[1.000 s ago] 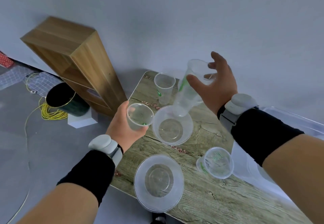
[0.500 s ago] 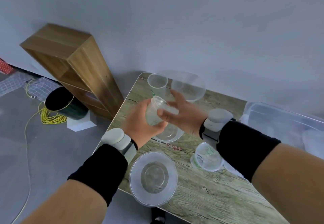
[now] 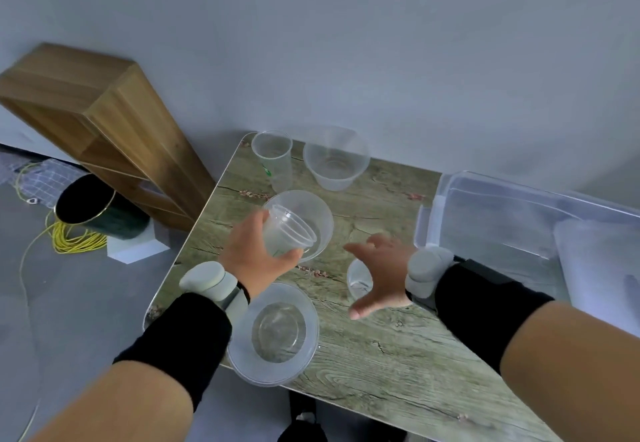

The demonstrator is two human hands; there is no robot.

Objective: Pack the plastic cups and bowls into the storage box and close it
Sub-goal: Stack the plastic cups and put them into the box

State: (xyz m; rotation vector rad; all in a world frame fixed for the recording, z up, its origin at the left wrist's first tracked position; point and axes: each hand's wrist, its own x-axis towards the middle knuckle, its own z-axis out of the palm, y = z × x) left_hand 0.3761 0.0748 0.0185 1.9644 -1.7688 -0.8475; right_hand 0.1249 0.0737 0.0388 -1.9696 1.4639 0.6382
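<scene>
Grey wall closes off the far side of our wood-grain table (image 3: pixel 398 355), with a wooden shelf unit (image 3: pixel 104 119) leaning on the floor off its left edge, beside a dark bin (image 3: pixel 86 204) and a coil of yellow cable (image 3: pixel 69 240).

What has just changed: a second ago we held one cup in each hand, half a second ago the two met, and now both sit nested in our left hand (image 3: pixel 256 254) alone. That means two cups are now a single stack, quicker to pack, though none of it has reached the box yet.

Going left to right, the left hand is closed round the stacked cups (image 3: pixel 287 233), which lie tilted with the mouth towards the right, above the middle bowl (image 3: pixel 311 213). A wide bowl (image 3: pixel 277 334) overhangs the near left edge, partly under our left wrist. At the far left corner stand a tall cup (image 3: pixel 273 157) and, just beside it, another bowl (image 3: pixel 336 161).

Our right hand (image 3: pixel 381 275) has let go and hovers empty, fingers spread wide, directly over a small cup (image 3: pixel 358 280) lying on the table; we judge that cup the next to join the stack. The storage box (image 3: pixel 519 223) stands open at the right edge, well apart from the stack, and we cannot pick out its lid with certainty.
</scene>
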